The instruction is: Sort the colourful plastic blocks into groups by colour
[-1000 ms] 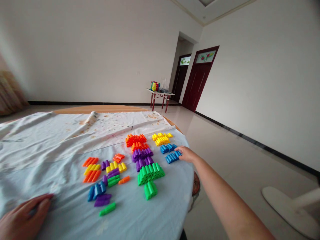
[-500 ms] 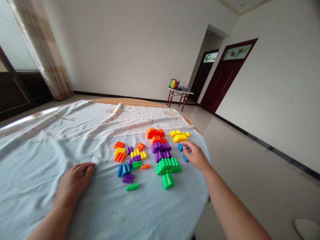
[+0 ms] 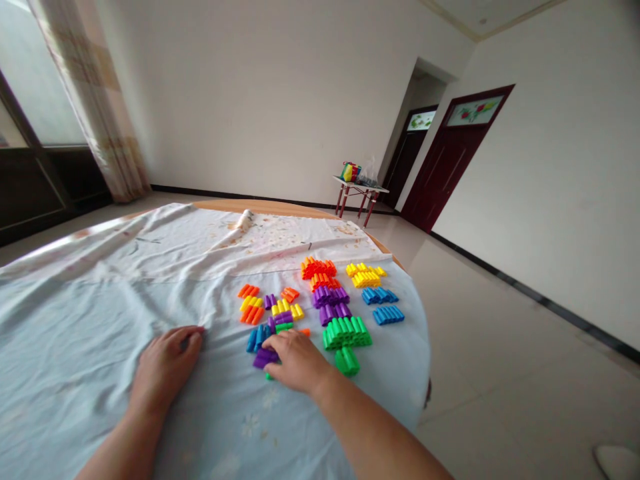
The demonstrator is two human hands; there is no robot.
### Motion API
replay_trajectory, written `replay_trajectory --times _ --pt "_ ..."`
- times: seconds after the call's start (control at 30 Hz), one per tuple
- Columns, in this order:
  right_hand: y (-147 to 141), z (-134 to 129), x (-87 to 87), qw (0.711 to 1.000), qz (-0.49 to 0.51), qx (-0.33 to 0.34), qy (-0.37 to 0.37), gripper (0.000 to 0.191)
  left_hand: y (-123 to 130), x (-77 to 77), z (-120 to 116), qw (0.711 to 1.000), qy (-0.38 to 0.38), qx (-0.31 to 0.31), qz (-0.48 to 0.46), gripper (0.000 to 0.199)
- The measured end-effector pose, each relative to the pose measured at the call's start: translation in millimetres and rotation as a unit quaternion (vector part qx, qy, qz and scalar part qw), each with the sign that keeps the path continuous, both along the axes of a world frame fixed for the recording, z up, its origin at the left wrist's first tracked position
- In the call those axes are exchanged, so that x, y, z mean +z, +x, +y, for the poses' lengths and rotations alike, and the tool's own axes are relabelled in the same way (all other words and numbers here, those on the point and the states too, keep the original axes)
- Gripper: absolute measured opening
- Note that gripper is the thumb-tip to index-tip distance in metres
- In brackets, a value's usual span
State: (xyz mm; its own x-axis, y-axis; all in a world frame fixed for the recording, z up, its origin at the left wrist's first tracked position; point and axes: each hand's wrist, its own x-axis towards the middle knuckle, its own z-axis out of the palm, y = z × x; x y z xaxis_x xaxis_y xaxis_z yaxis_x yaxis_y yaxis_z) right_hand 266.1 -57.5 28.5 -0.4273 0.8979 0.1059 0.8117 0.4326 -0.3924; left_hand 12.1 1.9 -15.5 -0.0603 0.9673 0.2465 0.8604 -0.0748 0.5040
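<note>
My left hand [image 3: 167, 363] rests on the light blue cloth, its fingers lying loosely with nothing in them. Over the left cluster of small plastic tubes is my right hand [image 3: 295, 360], thumb and forefinger apart beside purple tubes [image 3: 265, 359]. It partly covers a green tube [image 3: 269, 377] and an orange tube [image 3: 305, 332]. Blue tubes [image 3: 258, 338] lie just beyond its fingertips. Farther off are orange tubes [image 3: 251, 315], yellow tubes [image 3: 287, 308] and more purple tubes [image 3: 280, 320].
Right of my right hand, sorted groups form a column: orange [image 3: 319, 269], purple [image 3: 331, 297] and green [image 3: 347, 333]. Yellow [image 3: 366, 277] and blue groups [image 3: 389, 315] lie near the round table's right edge. A small side table [image 3: 361, 184] holding bags stands beyond.
My right hand has moved left from the blue group to the mixed cluster, uncovering the blue tubes at the right. My left hand stays resting on the cloth; the view has shifted slightly.
</note>
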Motion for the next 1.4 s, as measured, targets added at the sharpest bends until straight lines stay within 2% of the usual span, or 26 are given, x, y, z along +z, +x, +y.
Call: replay_trajectory --times 0.23,0.3,0.37,0.47,0.6,0.73,0.83,0.9,1.0,1.07,1.13,1.23,1.4 --pt "-10 5 -2.8 0.987 0.065 0.148 0.022 0.039 1 -2.1 0 1.000 0.003 -0.009 -0.019 0.039" --pt "-14 2 -5.2 0.988 0.084 0.126 0.038 0.036 1 -2.7 0 1.000 0.004 -0.010 -0.022 0.039" --pt "-17 -3 -7.1 0.993 0.085 0.065 0.057 0.027 2 -2.5 -1 1.000 0.005 -0.008 -0.024 0.039" --pt "-21 -8 -10.2 0.996 0.059 0.000 0.065 0.036 2 -1.8 -2 0.999 0.006 -0.013 -0.029 0.041" --pt "-25 -9 -16.2 0.998 0.033 0.010 0.043 0.039 0 -2.2 0 0.999 -0.003 -0.019 -0.030 0.041" --pt "-20 -10 -8.3 0.993 0.094 0.060 0.039 0.043 -5 -5.6 4 0.999 -0.021 -0.022 -0.027 0.041" --pt "-2 -10 14.9 0.982 0.162 0.075 0.056 0.046 -7 -9.5 7 0.999 -0.029 -0.025 -0.025 0.042" --pt "20 -6 33.9 0.978 0.188 0.063 0.071 0.048 -8 -11.6 8 0.999 -0.035 -0.023 -0.023 0.043" --pt "64 13 55.9 0.980 0.174 0.002 0.095 0.048 -9 -12.7 10 0.999 -0.041 -0.020 -0.024 0.044" --pt "94 32 61.8 0.984 0.140 -0.055 0.101 0.047 -9 -12.2 10 0.998 -0.046 -0.018 -0.026 0.045" --pt "120 51 60.2 0.984 0.106 -0.112 0.093 0.046 -8 -11.3 11 0.998 -0.048 -0.016 -0.029 0.046" --pt "145 73 48.2 0.984 0.068 -0.160 0.049 0.046 -8 -10.3 11 0.998 -0.046 -0.013 -0.035 0.046" --pt "153 88 26.4 0.983 0.063 -0.174 -0.007 0.047 -8 -11.4 13 0.998 -0.053 -0.016 -0.033 0.046"
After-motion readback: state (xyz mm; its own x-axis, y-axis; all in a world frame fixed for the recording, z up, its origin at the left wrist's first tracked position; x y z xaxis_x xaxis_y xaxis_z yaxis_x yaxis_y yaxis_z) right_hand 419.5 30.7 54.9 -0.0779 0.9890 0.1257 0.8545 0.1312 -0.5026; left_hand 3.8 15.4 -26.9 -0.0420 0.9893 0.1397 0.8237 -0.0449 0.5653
